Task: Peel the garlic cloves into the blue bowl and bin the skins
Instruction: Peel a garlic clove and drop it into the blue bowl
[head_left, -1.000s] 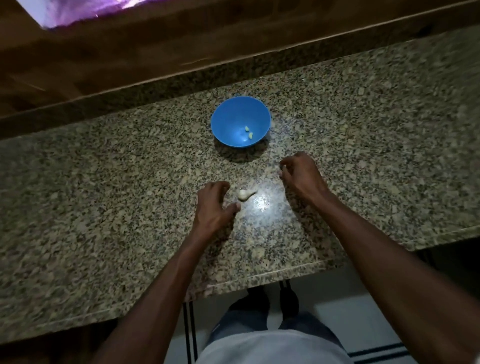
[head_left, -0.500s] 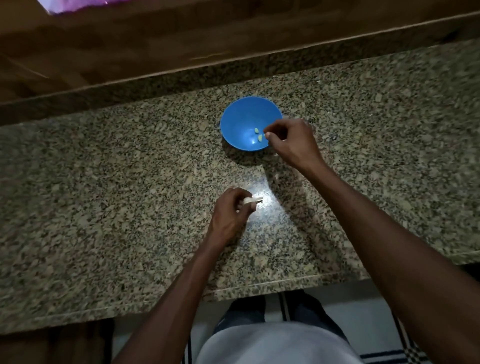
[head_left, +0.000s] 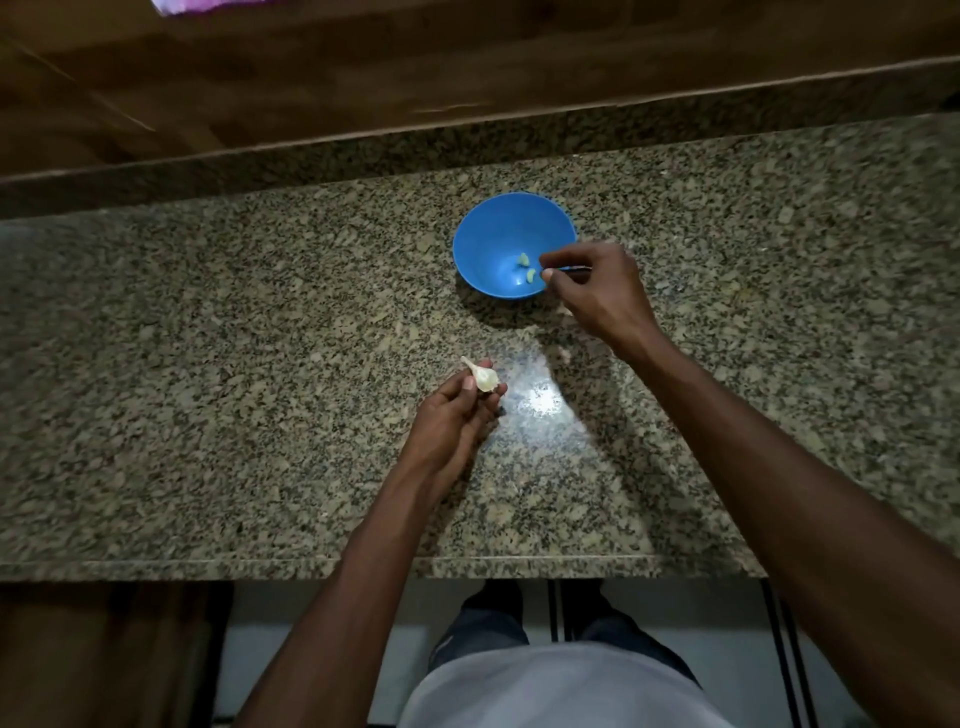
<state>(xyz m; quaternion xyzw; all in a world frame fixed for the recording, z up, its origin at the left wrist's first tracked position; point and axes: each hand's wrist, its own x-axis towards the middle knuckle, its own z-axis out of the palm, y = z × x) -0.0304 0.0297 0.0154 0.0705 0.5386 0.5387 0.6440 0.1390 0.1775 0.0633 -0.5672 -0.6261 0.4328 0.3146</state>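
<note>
From the head view, a blue bowl sits on the speckled granite desk, with two peeled garlic cloves lying in its bottom. The right hand hovers over the bowl's near right rim, fingers curled with thumb and forefinger tips close together; whether it holds anything cannot be told. The left hand is nearer the desk's front edge, pinching an unpeeled garlic clove between thumb and fingers, its tapered tip pointing up-left.
</note>
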